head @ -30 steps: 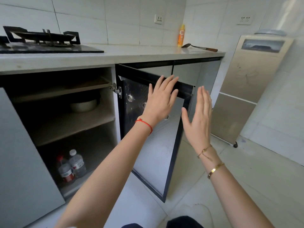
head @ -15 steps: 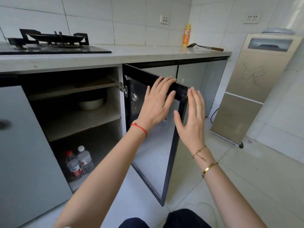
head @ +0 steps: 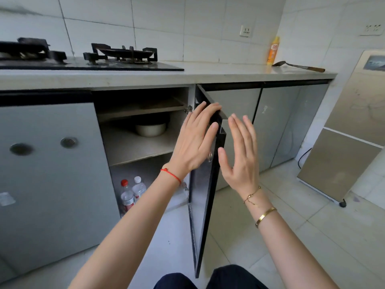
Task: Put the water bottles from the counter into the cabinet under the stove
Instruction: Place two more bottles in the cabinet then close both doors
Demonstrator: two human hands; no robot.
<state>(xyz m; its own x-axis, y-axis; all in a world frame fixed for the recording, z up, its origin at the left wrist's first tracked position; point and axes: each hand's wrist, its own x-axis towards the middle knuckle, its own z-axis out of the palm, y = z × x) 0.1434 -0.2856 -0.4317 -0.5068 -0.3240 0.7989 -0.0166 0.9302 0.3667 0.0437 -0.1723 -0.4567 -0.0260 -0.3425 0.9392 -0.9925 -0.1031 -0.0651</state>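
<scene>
Two clear water bottles stand on the bottom shelf of the open cabinet below the stove: one with a red cap (head: 126,196) and one with a white cap (head: 139,187). The black-framed cabinet door (head: 205,205) hangs open, edge-on to me. My left hand (head: 196,139) lies flat with straight fingers against the door's inner side, fingertips at its top edge. My right hand (head: 241,155) is held flat with straight fingers just beside the door's outer side. Neither hand holds anything.
A gas stove (head: 123,54) sits on the counter (head: 208,74). An orange bottle (head: 273,51) and a spatula (head: 298,66) lie at the counter's far right. A bowl (head: 150,129) is on the middle shelf. A beige appliance (head: 350,130) stands on the floor at right.
The view has shifted right and closer to the cabinet. The door now appears edge-on, swung further towards the cabinet opening, with both hands still on either side of it.
</scene>
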